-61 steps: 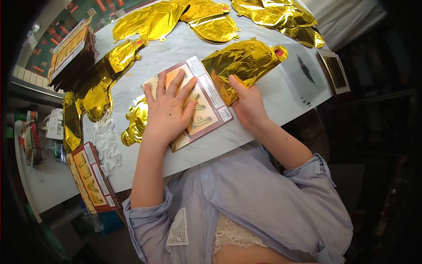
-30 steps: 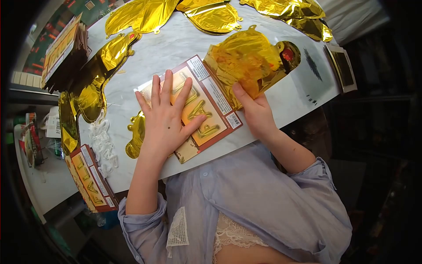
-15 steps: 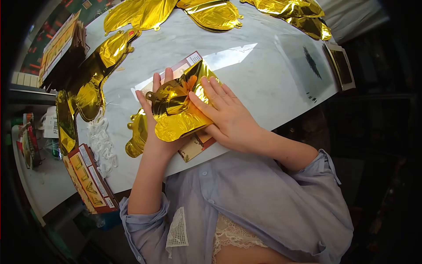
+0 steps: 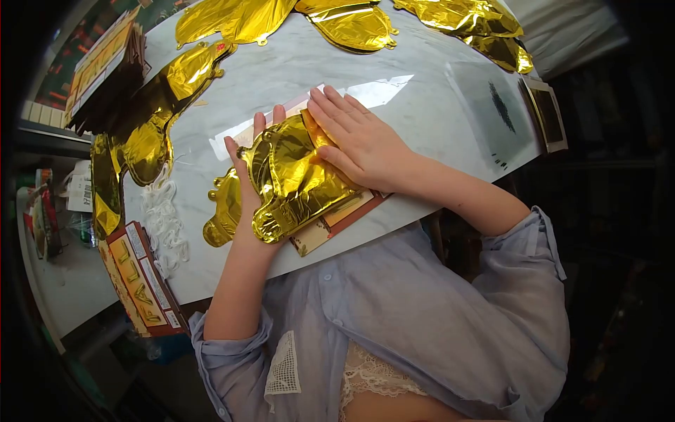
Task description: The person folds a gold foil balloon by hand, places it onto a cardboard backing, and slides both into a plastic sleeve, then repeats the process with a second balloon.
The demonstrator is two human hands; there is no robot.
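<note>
A folded gold foil balloon (image 4: 299, 165) lies between my hands, creased and shiny, with small tabs along its edge. My left hand (image 4: 247, 186) supports it from below and at the left; its fingers stretch up past the foil, and the thumb is hidden. Flat on the foil's right part rests my right hand (image 4: 357, 144), fingers straight and close together, thumb out to the side. Beneath the foil, a printed card (image 4: 307, 239) shows at the table's near edge. Left of my left wrist is another gold foil piece (image 4: 223, 204).
Gold foil balloons (image 4: 242, 20) line the table's far and left sides. White strings (image 4: 165, 218) lie in a heap at left. A stack of printed cards (image 4: 105, 63) stands at far left, and FALL cards (image 4: 144, 281) near front left. A clear plastic sheet (image 4: 485, 105) lies at right.
My right hand has slid up across the foil and now lies flatter. The balloon's near part has been turned and smoothed, with more of the card showing below it.
</note>
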